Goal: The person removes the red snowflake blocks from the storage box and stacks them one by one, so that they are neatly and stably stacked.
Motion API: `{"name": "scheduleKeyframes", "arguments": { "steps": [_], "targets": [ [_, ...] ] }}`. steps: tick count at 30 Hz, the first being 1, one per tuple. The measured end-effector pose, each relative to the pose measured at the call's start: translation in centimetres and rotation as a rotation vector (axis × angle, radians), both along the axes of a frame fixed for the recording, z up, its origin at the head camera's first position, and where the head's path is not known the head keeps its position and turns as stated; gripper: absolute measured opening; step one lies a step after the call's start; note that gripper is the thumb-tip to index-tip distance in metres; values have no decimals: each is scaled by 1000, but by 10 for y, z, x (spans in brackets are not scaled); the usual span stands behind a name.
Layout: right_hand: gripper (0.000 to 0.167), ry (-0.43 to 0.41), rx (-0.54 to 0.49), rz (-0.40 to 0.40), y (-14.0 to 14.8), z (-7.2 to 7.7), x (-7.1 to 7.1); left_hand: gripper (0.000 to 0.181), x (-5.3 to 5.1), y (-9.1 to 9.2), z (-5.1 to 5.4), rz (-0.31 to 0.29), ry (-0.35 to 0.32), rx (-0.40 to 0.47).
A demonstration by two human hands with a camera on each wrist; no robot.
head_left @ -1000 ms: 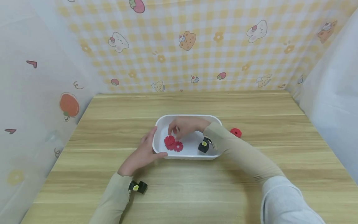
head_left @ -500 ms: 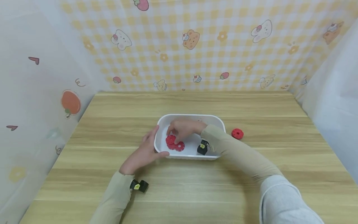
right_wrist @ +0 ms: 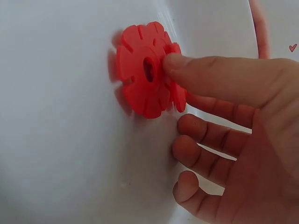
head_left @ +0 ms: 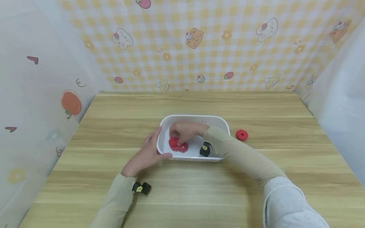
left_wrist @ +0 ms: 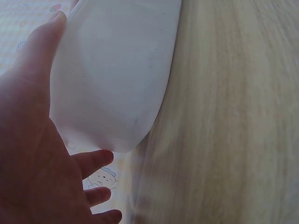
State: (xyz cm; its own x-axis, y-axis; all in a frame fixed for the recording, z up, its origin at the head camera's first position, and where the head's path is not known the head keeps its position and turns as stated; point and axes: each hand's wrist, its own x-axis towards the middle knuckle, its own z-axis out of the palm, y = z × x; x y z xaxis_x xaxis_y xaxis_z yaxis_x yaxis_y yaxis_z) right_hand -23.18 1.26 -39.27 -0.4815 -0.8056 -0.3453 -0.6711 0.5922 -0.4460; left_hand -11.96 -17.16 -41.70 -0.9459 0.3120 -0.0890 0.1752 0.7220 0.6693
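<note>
A white tub (head_left: 196, 158) stands on the wooden table. My left hand (head_left: 144, 157) rests at its left end, thumb along the near rim, straight fingers against the end wall; in the left wrist view one fingertip touches the wall (left_wrist: 112, 70) and the others stand apart. Inside the tub lie red flower-shaped plastic discs with slotted edges, one disc (head_left: 173, 141) overlapping others. My right hand (head_left: 188, 130) reaches in from the right. In the right wrist view its thumb presses one red disc (right_wrist: 179, 95) beside a larger-looking one (right_wrist: 133, 77); the index finger is partly hidden behind.
Right of the tub, red disc pieces (head_left: 242, 135), apparently stacked, lie on the table (head_left: 182, 196). A yellow checked cloth (head_left: 176, 41) hangs behind the table, with white sheets (head_left: 339, 88) at both sides. Black cameras are strapped to both wrists.
My right hand has lowered slightly left onto the discs, its fingers now closer together. The left hand stays at the tub's end. The head view has shifted a little.
</note>
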Motion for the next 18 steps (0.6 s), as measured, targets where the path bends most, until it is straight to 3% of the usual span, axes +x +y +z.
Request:
{"name": "scheduleKeyframes", "arguments": {
  "steps": [10,18],
  "targets": [
    [35,9,-9,-2,1,0,1,111,0,0,1,1,2,6],
    [30,-25,-35,-43,6,4,0,110,1,-1,1,-18,42,-2]
  ]
}}
